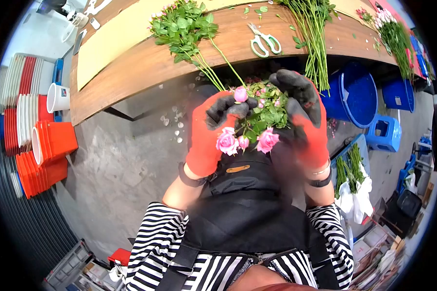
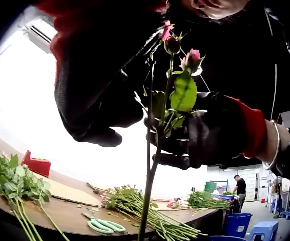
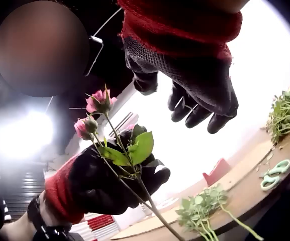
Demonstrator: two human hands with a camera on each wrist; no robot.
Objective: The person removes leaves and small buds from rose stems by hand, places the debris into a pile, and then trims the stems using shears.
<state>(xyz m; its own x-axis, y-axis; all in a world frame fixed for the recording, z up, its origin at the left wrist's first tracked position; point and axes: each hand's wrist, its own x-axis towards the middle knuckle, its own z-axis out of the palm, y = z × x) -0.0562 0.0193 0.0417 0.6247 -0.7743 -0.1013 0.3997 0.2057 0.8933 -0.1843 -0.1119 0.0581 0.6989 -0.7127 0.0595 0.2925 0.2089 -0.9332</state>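
You're likely stripping leaves (image 2: 184,93), left hand (image 1: 210,130) gripping the rose stem (image 2: 146,207), right hand (image 1: 311,118) hovering loose-fingered beside it; your next pluck is probably needing gentleness.

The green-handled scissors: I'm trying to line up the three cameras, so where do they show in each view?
Head: scissors in the upper part, right of centre, on the wooden table.
Left wrist: scissors near the bottom, left of centre.
Right wrist: scissors near the right edge, below mid-height.
Shared landmark: the leafy bunch on the table, left of the scissors in all three pictures.
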